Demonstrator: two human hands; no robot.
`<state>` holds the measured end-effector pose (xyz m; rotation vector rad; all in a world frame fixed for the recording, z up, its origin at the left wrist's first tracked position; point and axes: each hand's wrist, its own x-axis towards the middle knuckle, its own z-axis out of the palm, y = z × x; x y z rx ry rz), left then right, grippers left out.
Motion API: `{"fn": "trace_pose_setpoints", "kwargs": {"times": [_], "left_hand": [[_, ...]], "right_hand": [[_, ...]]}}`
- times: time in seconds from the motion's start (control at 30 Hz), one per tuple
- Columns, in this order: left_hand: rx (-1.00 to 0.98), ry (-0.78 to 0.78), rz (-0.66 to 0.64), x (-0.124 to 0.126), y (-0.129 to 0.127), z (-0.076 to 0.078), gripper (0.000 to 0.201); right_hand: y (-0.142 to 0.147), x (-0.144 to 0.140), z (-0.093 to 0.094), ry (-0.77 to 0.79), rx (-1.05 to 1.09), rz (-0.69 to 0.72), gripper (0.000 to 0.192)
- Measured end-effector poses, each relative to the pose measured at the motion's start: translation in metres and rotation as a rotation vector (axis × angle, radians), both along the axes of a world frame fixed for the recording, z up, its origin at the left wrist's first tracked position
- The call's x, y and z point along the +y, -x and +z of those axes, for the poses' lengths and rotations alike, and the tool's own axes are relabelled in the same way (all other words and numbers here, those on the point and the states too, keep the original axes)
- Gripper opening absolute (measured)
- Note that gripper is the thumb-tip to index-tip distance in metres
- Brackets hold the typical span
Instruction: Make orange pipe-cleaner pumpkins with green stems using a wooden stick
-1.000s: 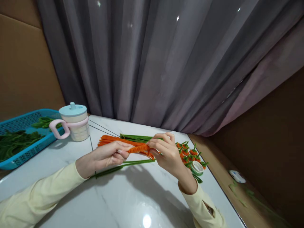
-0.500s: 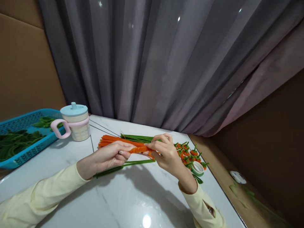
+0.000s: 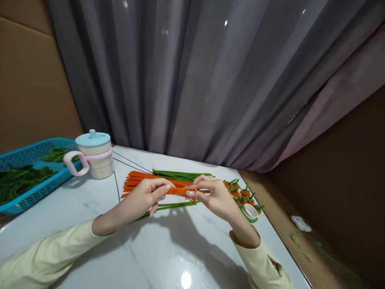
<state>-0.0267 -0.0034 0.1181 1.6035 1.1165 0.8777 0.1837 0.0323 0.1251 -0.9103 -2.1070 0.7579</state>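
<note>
Between my two hands, above the table, an orange pipe cleaner (image 3: pixel 177 191) is wound into a tight coil lying roughly level. My left hand (image 3: pixel 143 200) pinches the coil's left end between thumb and fingers. At the other end, the thumb and fingertips of my right hand (image 3: pixel 217 197) are closed on it, partly hiding it. Just behind my hands lies a bundle of straight orange pipe cleaners (image 3: pixel 135 180), with green pipe cleaners (image 3: pixel 177 174) beyond it. A few more green stems (image 3: pixel 176 205) lie nearer, partly under my left hand.
Small orange-and-green pipe cleaner pieces (image 3: pixel 245 192) cluster at the right, beside a green roll with a white core (image 3: pixel 250 212). A lidded cup with a pink handle (image 3: pixel 100 168) stands left, near a blue basket (image 3: pixel 30 202) of green pieces. A grey curtain (image 3: pixel 192 100) hangs behind.
My left hand has turned palm-down and moved slightly right along the coil. My right hand has shifted a little, its fingers now flatter over the right end.
</note>
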Motion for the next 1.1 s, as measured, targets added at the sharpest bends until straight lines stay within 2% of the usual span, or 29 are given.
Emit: {"fn": "trace_pose_setpoints", "kwargs": {"times": [0.07,0.13,0.17,0.23,0.33,0.43,0.5,0.6,0.73,0.8,0.93,1.0,1.1], "left_hand": [[0.154,-0.304,0.038,-0.003,-0.001,-0.006,0.026],[0.256,-0.709,0.053,-0.004,0.000,-0.012,0.022],[0.298,-0.903,0.050,-0.005,0.001,-0.015,0.022],[0.400,-1.186,0.045,-0.004,0.002,-0.018,0.028],[0.564,-1.391,0.024,-0.003,0.005,-0.020,0.037],[0.590,-1.474,-0.052,-0.003,0.009,-0.025,0.038],[0.584,-1.414,-0.100,-0.003,0.012,-0.030,0.037],[0.574,-1.196,-0.118,-0.003,0.014,-0.036,0.035],[0.347,-0.872,0.042,-0.002,0.008,-0.026,0.029],[0.203,-0.687,0.135,-0.002,0.003,-0.016,0.022],[0.085,-0.309,0.171,-0.001,0.001,-0.003,0.027],[0.042,-0.205,0.155,0.000,0.002,-0.001,0.032],[0.001,-0.128,0.122,0.001,0.004,0.001,0.033]], "right_hand": [[-0.001,-0.001,0.001,0.198,0.040,0.004,0.020],[-0.001,-0.001,0.003,0.359,0.083,0.009,0.020],[-0.002,-0.001,0.004,0.423,0.103,0.013,0.020],[-0.003,0.000,0.005,0.522,0.139,0.030,0.019],[-0.004,0.002,0.006,0.599,0.165,0.055,0.017],[-0.004,0.002,0.006,0.645,0.170,0.093,0.017],[-0.004,0.002,0.006,0.674,0.181,0.123,0.018],[-0.003,0.001,0.004,0.676,0.197,0.134,0.020],[0.000,0.000,0.001,0.511,0.179,0.073,0.027],[0.003,-0.001,-0.002,0.274,0.152,-0.011,0.026],[0.011,-0.003,-0.010,-0.435,0.085,-0.195,0.013],[0.014,-0.003,-0.015,-0.710,0.070,-0.225,0.004],[0.017,-0.004,-0.022,-0.968,0.045,-0.242,0.012]]}}
